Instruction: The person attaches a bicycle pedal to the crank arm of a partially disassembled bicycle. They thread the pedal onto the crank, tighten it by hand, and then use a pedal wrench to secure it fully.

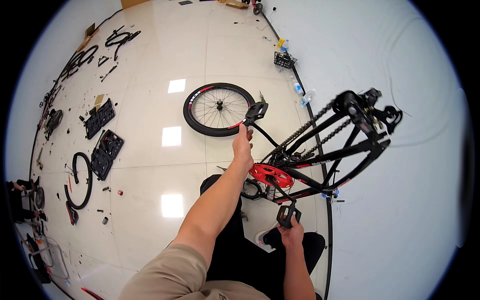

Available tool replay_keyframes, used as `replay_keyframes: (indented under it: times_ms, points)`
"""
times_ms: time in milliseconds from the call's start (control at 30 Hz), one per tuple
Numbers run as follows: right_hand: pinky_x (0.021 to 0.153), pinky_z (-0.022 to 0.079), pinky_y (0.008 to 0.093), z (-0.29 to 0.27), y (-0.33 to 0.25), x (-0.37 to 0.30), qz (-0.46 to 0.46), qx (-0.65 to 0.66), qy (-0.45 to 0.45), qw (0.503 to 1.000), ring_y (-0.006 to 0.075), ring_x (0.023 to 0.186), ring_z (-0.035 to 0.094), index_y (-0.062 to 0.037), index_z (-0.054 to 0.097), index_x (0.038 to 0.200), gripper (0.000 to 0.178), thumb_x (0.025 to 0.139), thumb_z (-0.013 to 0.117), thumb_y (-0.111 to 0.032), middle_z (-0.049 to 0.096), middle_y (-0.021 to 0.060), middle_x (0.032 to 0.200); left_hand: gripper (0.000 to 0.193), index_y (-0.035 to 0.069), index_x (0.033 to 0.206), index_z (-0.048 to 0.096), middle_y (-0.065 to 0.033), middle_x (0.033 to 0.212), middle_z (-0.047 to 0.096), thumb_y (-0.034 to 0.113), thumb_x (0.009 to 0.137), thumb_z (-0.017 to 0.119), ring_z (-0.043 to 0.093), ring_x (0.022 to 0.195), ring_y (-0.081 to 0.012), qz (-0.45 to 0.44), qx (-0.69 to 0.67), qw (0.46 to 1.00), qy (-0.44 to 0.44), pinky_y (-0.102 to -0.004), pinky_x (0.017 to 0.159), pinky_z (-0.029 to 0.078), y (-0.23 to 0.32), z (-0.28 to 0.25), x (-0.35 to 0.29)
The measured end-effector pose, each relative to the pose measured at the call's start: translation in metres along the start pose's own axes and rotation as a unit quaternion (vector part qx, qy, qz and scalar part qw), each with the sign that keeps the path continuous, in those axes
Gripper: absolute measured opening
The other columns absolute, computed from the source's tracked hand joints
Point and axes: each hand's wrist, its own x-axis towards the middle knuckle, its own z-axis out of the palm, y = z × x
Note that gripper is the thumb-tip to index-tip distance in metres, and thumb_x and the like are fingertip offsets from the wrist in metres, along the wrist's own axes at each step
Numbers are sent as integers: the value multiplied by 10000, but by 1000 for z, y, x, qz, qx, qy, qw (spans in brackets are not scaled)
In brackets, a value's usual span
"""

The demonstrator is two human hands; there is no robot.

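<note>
A black bicycle frame with a red chainring and a chain stands before me, its rear end raised at the right. My left hand reaches past the chainring, its fingers closed at the near edge of the far black pedal; part of the grip is hidden. Lower down, my right hand grips the near pedal, which hangs from the crank on the chainring side. Beyond my left hand, a loose wheel with a black tyre lies flat on the floor.
A wall rises close on the right, with plastic bottles and a black basket along its foot. Two open black tool cases, a curved black tyre and scattered parts lie at left. Another person sits at far left.
</note>
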Motion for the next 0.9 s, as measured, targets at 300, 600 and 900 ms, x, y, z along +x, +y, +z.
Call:
replay_keyframes:
  times_ms: [300,600,900]
  points:
    - [750,549,427,-18,7,2,58,-8,-18,998,256,915,655,-47,571,1227,284,1066,504,-271,676,110,1105,517,64,1253,575,-115,1225,684,511,1084,379,593,1188,-266,-45,-106,991,-67,-425,1082,378,-1,18,12]
    - [838,532,483,-16,28,15,118,-47,3,992,295,983,651,-34,565,1230,263,1061,496,-223,669,132,1102,433,14,1124,626,-135,1063,694,407,1089,448,638,1068,-248,-57,-191,966,-162,-396,1022,463,-1,23,7]
    - [746,578,464,-5,46,18,86,-143,35,985,266,921,699,-33,568,1243,275,1001,607,-158,693,112,1095,355,34,1078,615,-128,1095,679,352,1092,458,636,1061,-236,-53,-175,956,-231,-387,1010,468,4,31,-2]
